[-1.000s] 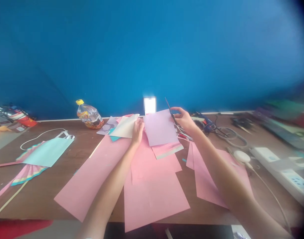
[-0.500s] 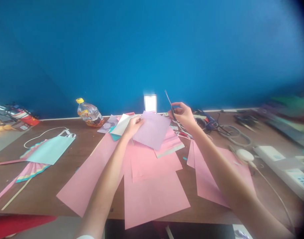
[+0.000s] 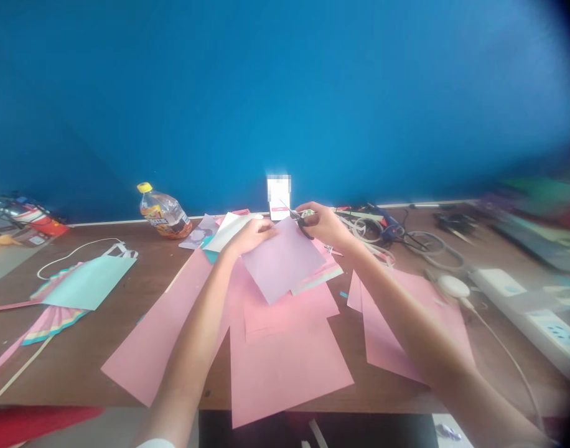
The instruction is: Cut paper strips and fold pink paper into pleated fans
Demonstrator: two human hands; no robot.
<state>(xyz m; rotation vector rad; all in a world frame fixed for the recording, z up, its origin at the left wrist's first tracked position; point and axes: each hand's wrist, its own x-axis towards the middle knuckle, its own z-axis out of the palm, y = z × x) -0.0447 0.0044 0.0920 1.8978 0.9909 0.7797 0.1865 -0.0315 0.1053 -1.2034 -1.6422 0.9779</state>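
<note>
My left hand (image 3: 254, 234) pinches the upper left edge of a lilac sheet of paper (image 3: 285, 261), which is tilted above the pile. In my right hand (image 3: 323, 225) is a pair of dark-handled scissors (image 3: 296, 218), blades pointing left at the sheet's top corner. Whether the blades touch the paper I cannot tell. Under the lilac sheet lie pink sheets (image 3: 285, 373) and a striped folded paper (image 3: 325, 278). A white sheet (image 3: 226, 233) rests beside my left hand, over a bit of teal paper.
At the back stand a bottle with a yellow cap (image 3: 163, 211) and a bright phone-like screen (image 3: 279, 198). On the left lies a teal and pink paper piece (image 3: 91, 283) with a cord. Cables (image 3: 429, 246), a white round device (image 3: 453, 287) and a power strip (image 3: 546, 323) occupy the right.
My right hand has moved left and slightly down, bringing the scissors from upright to the lilac sheet's top edge. The lilac sheet has turned, its lower corner now nearer me.
</note>
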